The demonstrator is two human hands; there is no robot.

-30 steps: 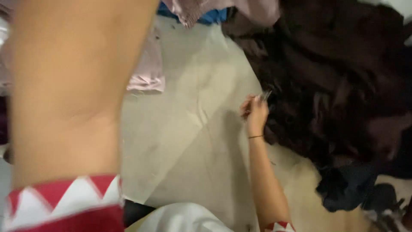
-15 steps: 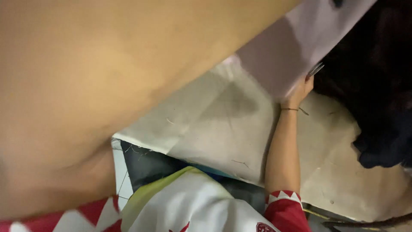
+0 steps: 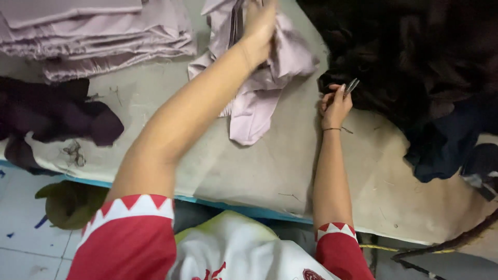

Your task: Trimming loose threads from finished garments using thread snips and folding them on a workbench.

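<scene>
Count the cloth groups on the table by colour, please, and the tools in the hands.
Mauve cloth: 2, folded stack and loose piece in the left hand
Dark cloth: 2, small heap, big pile
Metal snips, right hand: 1
Total: 5

A stack of folded mauve cloth (image 3: 93, 36) lies on the worktop (image 3: 270, 166), dark maroon fabric (image 3: 52, 116) below it, a dark brown heap (image 3: 425, 52) opposite.

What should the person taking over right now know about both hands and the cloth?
Left hand: closed in a grip on the pale mauve garment, lifted off the table.
Right hand: rests on the table at the edge of the dark fabric heap, holding small metal snips.
Done: folded mauve stack at far left.
Left: the held piece is unfolded; dark scraps lie at the left edge.
</scene>
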